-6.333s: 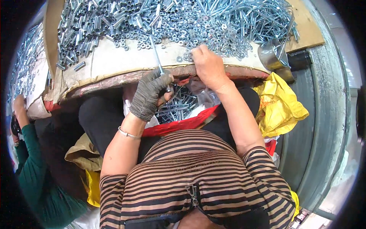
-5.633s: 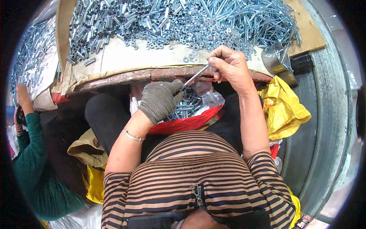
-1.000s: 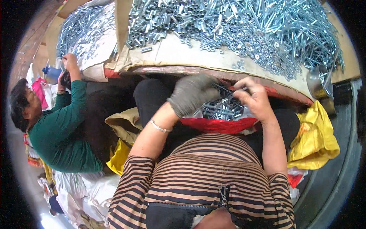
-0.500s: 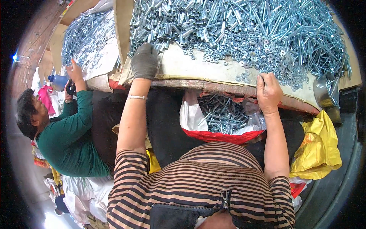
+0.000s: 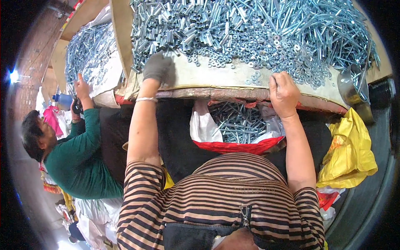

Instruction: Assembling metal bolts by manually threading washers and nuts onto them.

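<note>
My left hand (image 5: 158,68), in a dark grey glove, reaches to the near edge of a heap of short metal tubes (image 5: 166,35). Its fingers curl down there, and whatever is in them is hidden. My right hand (image 5: 285,95), bare, rests at the worktable's front edge with thumb and fingers closed together. I cannot see what it holds, if anything. Just beyond it lie scattered washers (image 5: 253,77) and nuts (image 5: 214,59). Long metal bolts or rods (image 5: 329,31) are piled at the far right.
Below the table edge hangs a white-and-red sack (image 5: 239,146) of metal parts. A metal scoop (image 5: 349,85) sits at the table's right end, above a yellow sack (image 5: 348,154). A wooden divider (image 5: 122,37) separates another parts heap, where a co-worker in green (image 5: 75,156) works.
My left hand's fingers have curled more at the tubes, and the hand has shifted slightly right along the heap. My right hand stays at the table edge. The whole view has shifted a little.
</note>
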A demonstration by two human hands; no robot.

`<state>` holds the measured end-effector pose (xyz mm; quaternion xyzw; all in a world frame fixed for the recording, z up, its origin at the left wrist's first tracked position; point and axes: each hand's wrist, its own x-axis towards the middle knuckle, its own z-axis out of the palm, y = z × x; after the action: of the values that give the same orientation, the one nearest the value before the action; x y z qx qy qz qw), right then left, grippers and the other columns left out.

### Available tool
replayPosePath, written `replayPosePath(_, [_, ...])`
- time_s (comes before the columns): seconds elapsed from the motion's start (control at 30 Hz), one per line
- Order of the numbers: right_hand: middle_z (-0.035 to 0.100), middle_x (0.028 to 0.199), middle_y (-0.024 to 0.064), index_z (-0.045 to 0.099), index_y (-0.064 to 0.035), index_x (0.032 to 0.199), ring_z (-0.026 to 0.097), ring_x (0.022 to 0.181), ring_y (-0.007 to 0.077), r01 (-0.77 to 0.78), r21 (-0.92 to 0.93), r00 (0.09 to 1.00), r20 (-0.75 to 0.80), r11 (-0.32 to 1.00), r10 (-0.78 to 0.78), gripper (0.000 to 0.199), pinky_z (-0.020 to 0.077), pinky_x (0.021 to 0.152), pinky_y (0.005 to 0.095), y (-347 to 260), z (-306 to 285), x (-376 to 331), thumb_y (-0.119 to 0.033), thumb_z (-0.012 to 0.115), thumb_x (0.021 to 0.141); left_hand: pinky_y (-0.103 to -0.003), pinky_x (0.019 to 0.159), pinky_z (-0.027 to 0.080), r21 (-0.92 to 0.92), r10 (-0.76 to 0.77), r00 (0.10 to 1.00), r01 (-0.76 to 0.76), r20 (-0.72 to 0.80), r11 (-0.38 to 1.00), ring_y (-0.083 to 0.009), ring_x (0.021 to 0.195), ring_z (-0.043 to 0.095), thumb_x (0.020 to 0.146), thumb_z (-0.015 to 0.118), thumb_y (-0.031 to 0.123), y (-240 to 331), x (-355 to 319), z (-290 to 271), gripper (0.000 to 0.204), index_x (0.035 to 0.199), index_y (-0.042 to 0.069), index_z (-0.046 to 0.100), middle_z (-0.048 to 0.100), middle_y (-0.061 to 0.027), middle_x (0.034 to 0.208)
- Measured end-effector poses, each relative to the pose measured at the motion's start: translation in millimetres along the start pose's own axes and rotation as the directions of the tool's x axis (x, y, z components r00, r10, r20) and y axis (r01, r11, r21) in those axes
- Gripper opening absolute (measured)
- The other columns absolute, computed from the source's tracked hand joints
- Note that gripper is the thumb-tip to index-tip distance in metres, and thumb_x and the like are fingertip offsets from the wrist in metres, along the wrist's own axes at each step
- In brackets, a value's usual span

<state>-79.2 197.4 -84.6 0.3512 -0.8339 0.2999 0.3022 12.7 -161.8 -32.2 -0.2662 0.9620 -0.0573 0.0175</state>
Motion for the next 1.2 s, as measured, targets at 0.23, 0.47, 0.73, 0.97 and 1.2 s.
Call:
replayPosePath(0.23, [0.054,0.077,0.0089,0.053,-0.0085,0.083,0.058,0.070,0.0293,-0.016,-0.016,1.000,0.021,1.000,0.016,0.013,0.0463,0.059,0.0394,3.0,-2.3,-1.0,-0.013,0.065,0.078,-0.026,0.044,0.047,-0.727,0.054,0.987,0.149,0.152,-0.670,-0.0184,0.055,0.058,0.087,0.061,0.026,-14.2,-36.5,6.2,0.029,0.104,0.003,0.057,0.065,-0.0206,0.095])
replayPosePath(0.47, [0.055,0.077,0.0091,0.053,-0.0083,0.081,0.058,0.070,0.0294,0.038,0.047,0.999,0.013,0.998,-0.038,0.013,0.0465,0.059,0.0395,-20.5,6.1,10.3,-0.013,0.065,0.078,-0.040,0.061,0.050,-0.548,0.002,0.945,-0.192,-0.328,0.814,-0.0292,0.072,0.064,0.076,0.065,0.020,-77.6,28.0,72.9,0.016,0.074,0.004,0.065,0.066,-0.0185,0.081])
replayPosePath(0.73, [0.054,0.076,0.0089,0.053,-0.0083,0.080,0.057,0.070,0.0291,-0.019,-0.036,1.000,0.014,0.999,0.019,0.013,0.0465,0.059,0.0395,0.9,-0.7,-1.6,-0.014,0.065,0.077,-0.042,0.088,0.047,-0.276,-0.238,0.965,0.260,0.111,0.925,-0.0372,0.105,0.059,0.079,0.053,0.022,43.3,33.7,-13.9,0.034,0.101,0.001,0.067,0.060,-0.0252,0.110])
replayPosePath(0.97, [0.054,0.078,0.0086,0.053,-0.0085,0.081,0.058,0.071,0.0287,-0.001,-0.035,0.999,0.038,0.999,0.002,0.012,0.0473,0.059,0.0392,0.9,-0.1,-0.9,-0.014,0.063,0.078,-0.028,0.044,0.048,-0.823,0.184,0.949,0.315,0.257,-0.473,-0.0190,0.055,0.058,0.085,0.059,0.020,-32.1,-10.3,23.0,0.020,0.094,0.002,0.057,0.063,-0.0119,0.074])
replayPosePath(1.2, [0.053,0.076,0.0090,0.052,-0.0091,0.081,0.057,0.071,0.0291,-0.007,-0.039,0.999,0.036,0.999,0.009,0.012,0.0472,0.059,0.0397,-2.6,-0.2,1.1,-0.014,0.063,0.079,-0.031,0.064,0.052,-0.829,-0.069,0.986,-0.089,-0.152,0.552,-0.0221,0.068,0.065,0.073,0.066,0.015,2.8,21.1,22.2,0.023,0.095,0.009,0.068,0.068,-0.0132,0.079])
